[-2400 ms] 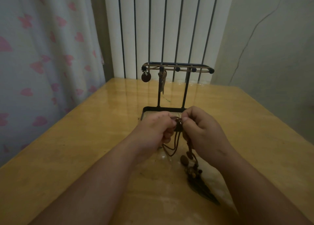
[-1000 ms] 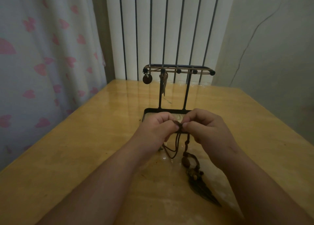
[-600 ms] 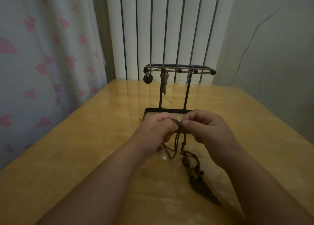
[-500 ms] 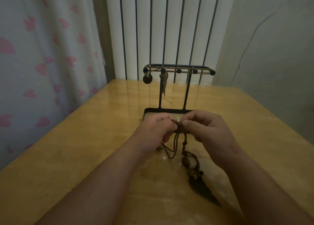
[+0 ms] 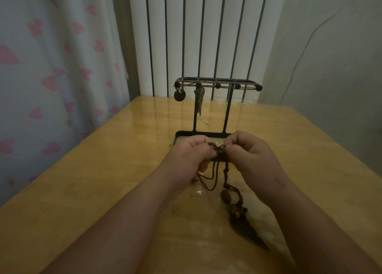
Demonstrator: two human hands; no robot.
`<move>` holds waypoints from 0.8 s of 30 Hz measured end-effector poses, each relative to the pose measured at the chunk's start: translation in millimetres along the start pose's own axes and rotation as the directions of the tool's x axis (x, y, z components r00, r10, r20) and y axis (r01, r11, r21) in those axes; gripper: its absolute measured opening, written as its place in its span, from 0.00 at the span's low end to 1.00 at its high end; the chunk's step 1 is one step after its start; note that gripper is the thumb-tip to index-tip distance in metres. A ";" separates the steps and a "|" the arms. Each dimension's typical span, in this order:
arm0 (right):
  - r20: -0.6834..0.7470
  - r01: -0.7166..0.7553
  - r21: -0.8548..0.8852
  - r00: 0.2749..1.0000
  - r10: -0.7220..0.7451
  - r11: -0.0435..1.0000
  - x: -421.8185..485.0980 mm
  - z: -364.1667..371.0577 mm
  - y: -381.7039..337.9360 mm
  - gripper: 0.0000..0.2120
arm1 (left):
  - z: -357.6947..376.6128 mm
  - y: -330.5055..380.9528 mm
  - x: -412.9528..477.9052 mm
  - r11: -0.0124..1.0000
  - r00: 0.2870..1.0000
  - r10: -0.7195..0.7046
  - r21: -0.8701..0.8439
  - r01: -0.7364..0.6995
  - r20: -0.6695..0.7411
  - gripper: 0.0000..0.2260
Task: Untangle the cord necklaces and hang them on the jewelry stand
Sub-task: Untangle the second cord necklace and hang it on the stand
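Observation:
A dark brown cord necklace (image 5: pixel 219 152) is bunched in a knot between my two hands, just in front of the jewelry stand's tray. My left hand (image 5: pixel 191 154) pinches the knot from the left and my right hand (image 5: pixel 248 156) pinches it from the right. Loops of cord hang down to the table, ending in beads and a dark pointed pendant (image 5: pixel 247 231) lying on the wood. The black jewelry stand (image 5: pixel 227 108) rises behind my hands. On its top bar hang a round disc pendant (image 5: pixel 179 95) and a long narrow pendant (image 5: pixel 200 102).
The wooden table (image 5: pixel 115 170) is glossy, with its left edge close to a curtain with pink hearts (image 5: pixel 51 77). A white radiator with dark vertical gaps (image 5: pixel 202 36) stands behind the table, and a grey wall (image 5: pixel 330 56) is on the right.
My hands stay at the knot, working it with small finger movements. The knot and hanging cord have shifted slightly; the pendant stays on the table.

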State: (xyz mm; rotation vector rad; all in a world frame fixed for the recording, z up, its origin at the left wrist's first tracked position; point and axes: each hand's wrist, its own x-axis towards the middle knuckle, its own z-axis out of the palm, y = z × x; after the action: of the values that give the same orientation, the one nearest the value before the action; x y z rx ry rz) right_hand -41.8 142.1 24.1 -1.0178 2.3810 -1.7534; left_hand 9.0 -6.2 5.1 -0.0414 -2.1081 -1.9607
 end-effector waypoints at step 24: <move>-0.002 -0.067 0.122 0.998 0.068 0.990 -0.5 -3.6 -0.5 0.05 | -5.4 -2.9 2.7 1.000 0.999 0.012 -0.002 -0.012 -0.038 0.06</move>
State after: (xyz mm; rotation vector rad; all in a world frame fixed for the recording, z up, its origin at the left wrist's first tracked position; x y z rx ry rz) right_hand -42.5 145.4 25.7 -0.9064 2.2512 -1.8544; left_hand 6.8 -12.2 3.1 -0.0172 -2.0773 -1.9416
